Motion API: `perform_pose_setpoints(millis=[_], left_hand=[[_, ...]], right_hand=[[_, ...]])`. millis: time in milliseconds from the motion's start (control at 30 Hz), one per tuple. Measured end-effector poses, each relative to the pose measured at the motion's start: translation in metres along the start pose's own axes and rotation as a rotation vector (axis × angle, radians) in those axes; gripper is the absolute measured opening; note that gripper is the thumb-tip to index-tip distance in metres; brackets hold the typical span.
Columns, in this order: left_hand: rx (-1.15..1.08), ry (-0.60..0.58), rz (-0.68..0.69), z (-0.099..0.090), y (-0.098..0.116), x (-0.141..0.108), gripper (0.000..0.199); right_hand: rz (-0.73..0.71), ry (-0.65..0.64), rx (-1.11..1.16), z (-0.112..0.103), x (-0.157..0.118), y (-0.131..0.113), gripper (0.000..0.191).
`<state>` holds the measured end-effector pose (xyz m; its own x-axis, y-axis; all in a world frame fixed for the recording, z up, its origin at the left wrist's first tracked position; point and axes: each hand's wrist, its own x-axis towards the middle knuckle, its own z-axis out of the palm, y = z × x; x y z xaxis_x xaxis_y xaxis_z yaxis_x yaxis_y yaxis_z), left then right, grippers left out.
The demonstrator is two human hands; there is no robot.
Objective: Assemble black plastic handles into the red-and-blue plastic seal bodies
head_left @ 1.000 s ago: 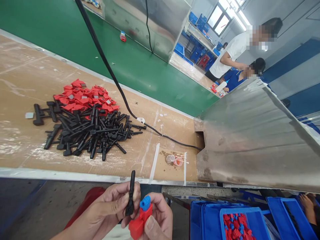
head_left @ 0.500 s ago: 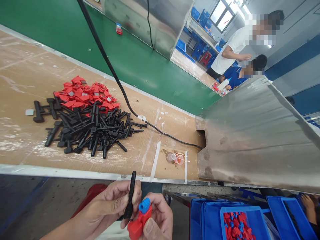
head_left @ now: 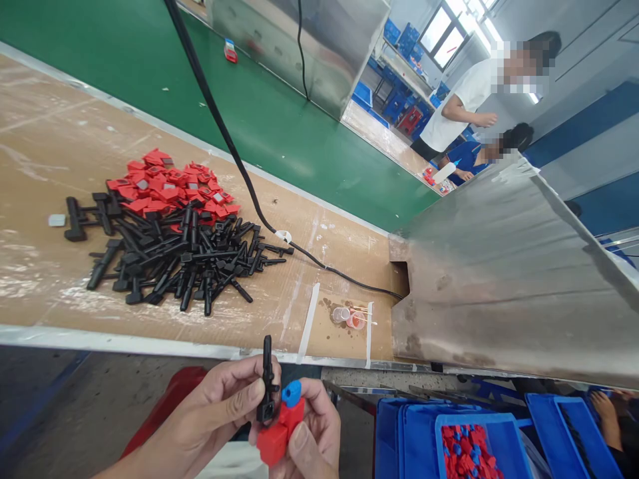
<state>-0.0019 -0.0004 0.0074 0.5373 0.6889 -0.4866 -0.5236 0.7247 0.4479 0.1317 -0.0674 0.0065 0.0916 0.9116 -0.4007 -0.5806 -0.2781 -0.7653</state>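
Note:
My left hand (head_left: 229, 399) pinches a black plastic rod-shaped piece (head_left: 268, 372) between thumb and fingers, its thin end pointing up. Close beside it, my right hand (head_left: 317, 426) is closed around a red plastic part (head_left: 280, 432) that carries a blue knob-like piece (head_left: 291, 394) on top. The lower end of the black piece is right against or just beside the red part; I cannot tell if they touch. Both hands are in front of the bench edge. On the bench lie a heap of similar black pieces (head_left: 190, 259) and a pile of red pieces (head_left: 172, 183).
Small cups (head_left: 342, 315) with cotton swabs stand between tape strips. A black cable (head_left: 232, 150) crosses the bench into a metal partition (head_left: 479, 279). Behind runs a green belt (head_left: 279, 133) with a toy car (head_left: 230, 51). Blue bins (head_left: 479, 422) stand lower right; people work beyond.
The black piece has turned more upright in my left hand, showing its broad lower end. Both hands have shifted slightly. The toy car has moved left on the belt.

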Motion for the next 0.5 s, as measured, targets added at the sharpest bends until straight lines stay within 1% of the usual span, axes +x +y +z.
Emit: perform_pose_setpoints(millis=[67,133,233,367,500], left_hand=[[0.026,0.028,0.009,0.003,0.003,-0.002,0.050],[0.063,-0.007,0.031,0.004,0.005,-0.002,0.052],[0.112,-0.060,0.086,-0.001,0.004,-0.001,0.049],[0.170,-0.060,0.151,-0.009,0.002,-0.001,0.045],[0.247,-0.075,0.171,-0.013,0.002,0.000,0.047]], right_hand=[[-0.026,0.001,-0.021,0.000,0.000,0.002,0.059],[-0.067,0.008,-0.039,-0.001,0.001,0.005,0.059],[-0.101,0.035,-0.077,-0.004,0.000,0.010,0.060],[-0.114,0.090,-0.111,-0.005,-0.002,0.015,0.060],[-0.142,0.112,-0.144,-0.002,-0.003,0.012,0.059]])
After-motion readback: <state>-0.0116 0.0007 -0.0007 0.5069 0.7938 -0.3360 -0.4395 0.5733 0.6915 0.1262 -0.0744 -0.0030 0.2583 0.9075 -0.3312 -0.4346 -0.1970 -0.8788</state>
